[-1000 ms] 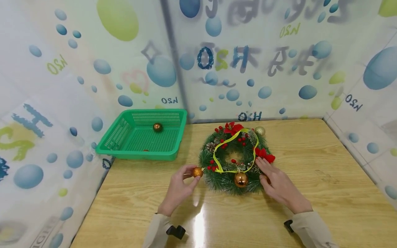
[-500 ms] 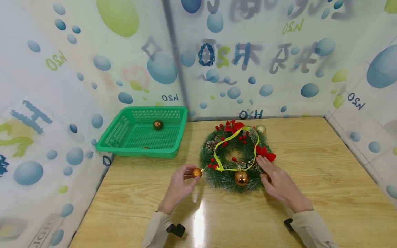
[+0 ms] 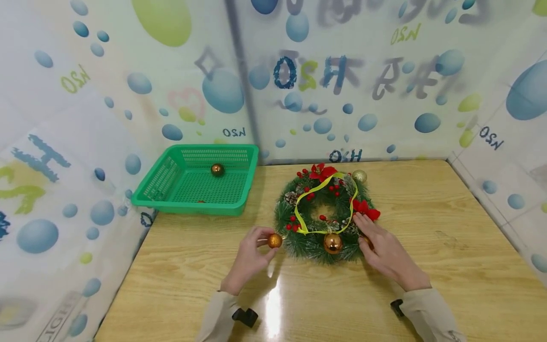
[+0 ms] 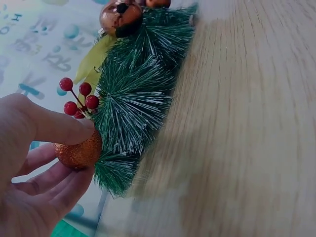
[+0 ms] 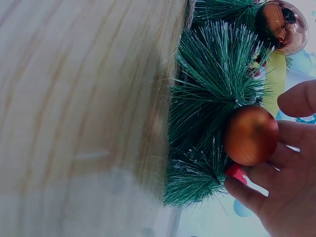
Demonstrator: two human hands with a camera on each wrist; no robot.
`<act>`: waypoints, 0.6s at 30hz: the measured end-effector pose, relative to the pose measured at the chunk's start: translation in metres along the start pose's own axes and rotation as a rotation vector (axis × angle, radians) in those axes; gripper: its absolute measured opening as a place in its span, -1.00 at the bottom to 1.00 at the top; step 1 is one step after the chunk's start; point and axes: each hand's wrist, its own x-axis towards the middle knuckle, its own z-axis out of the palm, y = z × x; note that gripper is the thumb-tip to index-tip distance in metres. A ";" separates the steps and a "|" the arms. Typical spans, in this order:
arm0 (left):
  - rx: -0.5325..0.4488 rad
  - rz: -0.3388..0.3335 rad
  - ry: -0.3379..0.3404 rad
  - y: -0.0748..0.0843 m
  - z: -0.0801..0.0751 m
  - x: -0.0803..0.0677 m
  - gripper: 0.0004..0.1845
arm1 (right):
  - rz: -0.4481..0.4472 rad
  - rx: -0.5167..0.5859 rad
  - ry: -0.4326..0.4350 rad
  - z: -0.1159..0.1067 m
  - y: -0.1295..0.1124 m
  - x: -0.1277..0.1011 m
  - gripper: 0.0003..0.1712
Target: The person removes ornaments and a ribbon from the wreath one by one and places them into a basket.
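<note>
A green wreath (image 3: 301, 249) with red flowers, berries, pine cones and a yellow ribbon (image 3: 299, 219) lies on the table. Between thumb and fingers, my left hand (image 3: 249, 260) pinches a glittery orange bauble (image 4: 81, 150) right at the wreath's left edge, its small cap toward the needles. My right hand (image 3: 388, 254) rests on the wreath's right side, fingers extended by a red poinsettia (image 3: 365, 210). In the right wrist view, its fingers lie against a matte copper bauble (image 5: 252, 135). A shiny copper bauble (image 3: 333, 243) sits at the wreath's front, and a pale gold bauble (image 3: 359, 176) at its back right.
At the back left stands a green plastic basket (image 3: 205, 208), holding a shiny brown bauble (image 3: 217, 170) and a small red item mostly hidden by its front wall. A patterned wall (image 3: 290, 128) borders the wooden table (image 3: 179, 280).
My left hand has shifted slightly right with the orange bauble, bringing it closer to the wreath's edge. My right hand stays in place on the wreath. The head view has tilted slightly.
</note>
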 end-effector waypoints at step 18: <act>-0.094 0.075 0.018 -0.003 0.005 0.001 -0.50 | -0.001 0.006 0.009 0.001 0.000 0.000 -0.37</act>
